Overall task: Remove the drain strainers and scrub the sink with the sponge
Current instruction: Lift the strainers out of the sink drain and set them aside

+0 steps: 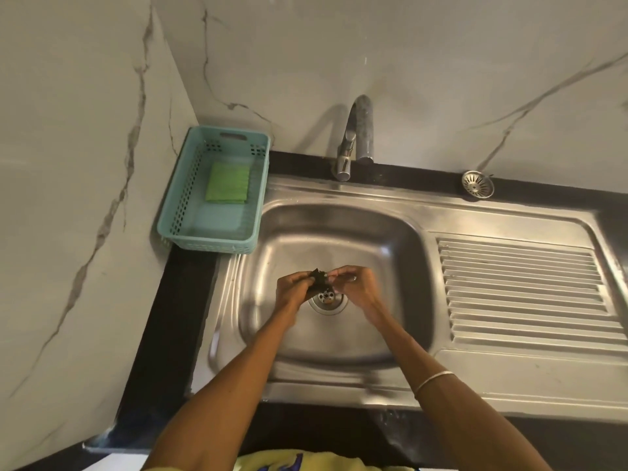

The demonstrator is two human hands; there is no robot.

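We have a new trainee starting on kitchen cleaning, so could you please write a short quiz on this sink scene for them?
1. True or false: the green sponge is already in the sink basin.
2. Where does the metal drain strainer lie? A) in the drain opening B) on the black counter behind the drainboard C) in the teal basket
3. What are the left hand and right hand doing?

Key
1. False: it lies in the teal basket left of the sink.
2. B.
3. Both pinch a small black piece together just above the drain opening.
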